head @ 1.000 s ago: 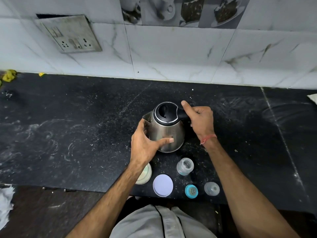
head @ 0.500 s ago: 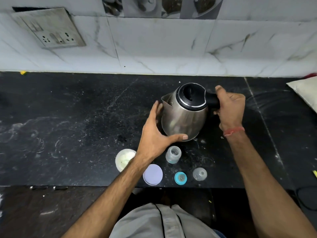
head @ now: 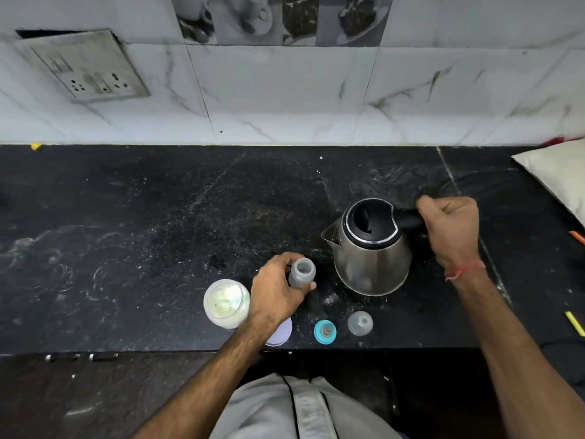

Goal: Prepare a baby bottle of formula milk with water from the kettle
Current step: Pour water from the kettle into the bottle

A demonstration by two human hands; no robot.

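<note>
A steel kettle (head: 372, 264) with a black lid stands on the black counter (head: 158, 232), spout to the left. My right hand (head: 451, 226) is closed around its black handle. The small open baby bottle (head: 302, 274) stands upright left of the kettle, and my left hand (head: 278, 289) wraps around it. An open jar of pale formula powder (head: 225, 303) stands just left of that hand. Its lilac lid (head: 280, 334) lies partly hidden under my wrist. A teal bottle ring with teat (head: 325, 332) and a clear bottle cap (head: 360, 323) sit near the counter's front edge.
A marble-tiled wall with a socket plate (head: 82, 66) runs behind the counter. A pale cushion-like object (head: 560, 172) lies at the right edge. An orange object (head: 577, 237) and a yellow object (head: 574, 323) lie at far right.
My left hand left the kettle's body and took hold of the baby bottle. The right hand stays on the handle. The view has shifted, so everything sits further right.
</note>
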